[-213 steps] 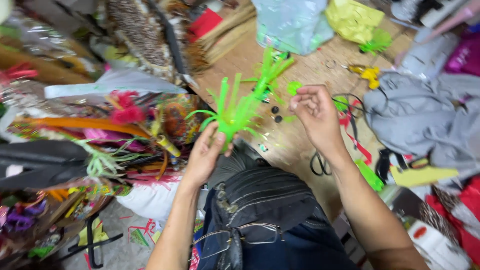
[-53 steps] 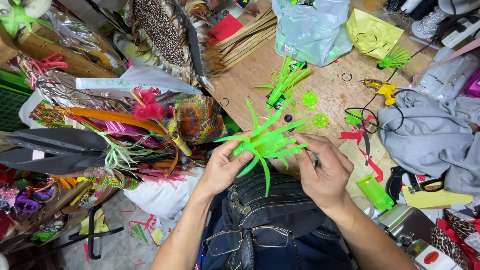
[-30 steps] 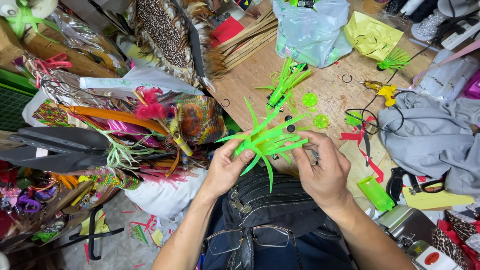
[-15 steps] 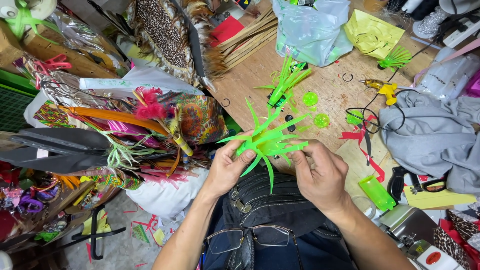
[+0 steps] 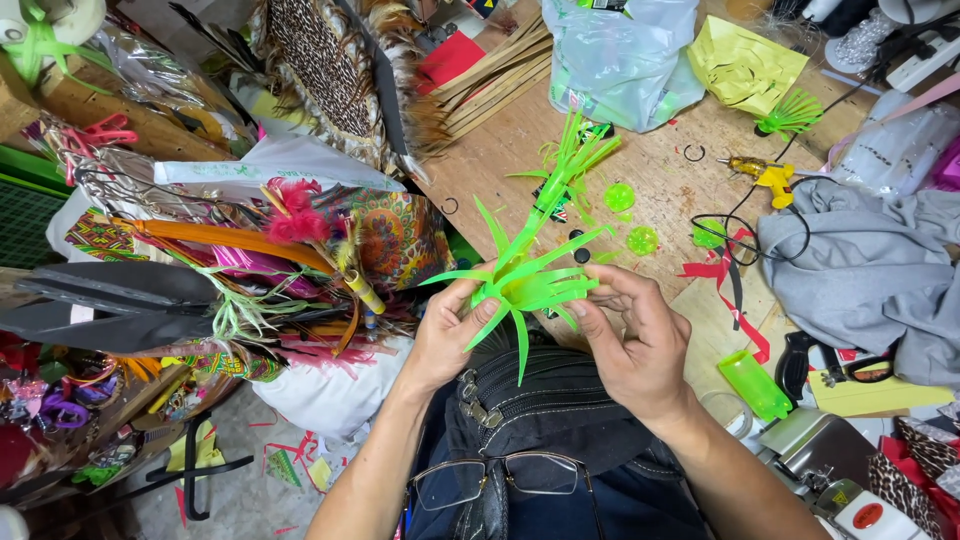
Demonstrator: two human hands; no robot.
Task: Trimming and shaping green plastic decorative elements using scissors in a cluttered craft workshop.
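Note:
Both hands hold a neon green plastic piece cut into long spiky strips (image 5: 525, 283), just above my lap at the near edge of the wooden table (image 5: 660, 160). My left hand (image 5: 448, 333) grips its left end with thumb and fingers. My right hand (image 5: 632, 345) pinches the strips on its right side. A second green spiky piece (image 5: 566, 162) lies on the table beyond, with small round green discs (image 5: 619, 196) and black caps (image 5: 575, 235) beside it.
A yellow glue gun (image 5: 765, 179) with a black cord, red ribbon scraps (image 5: 712, 268), a green cylinder (image 5: 752, 385), grey cloth (image 5: 860, 265) and a clear plastic bag (image 5: 620, 55) crowd the table. Feathers and coloured costume pieces (image 5: 300, 240) pile at left. A black bag (image 5: 545, 405) and glasses (image 5: 490, 478) rest on my lap.
The green spiky piece has tilted slightly between my hands and shifted a little left; my right fingers have moved along its strips. Much earlier, my right hand was raised over the table.

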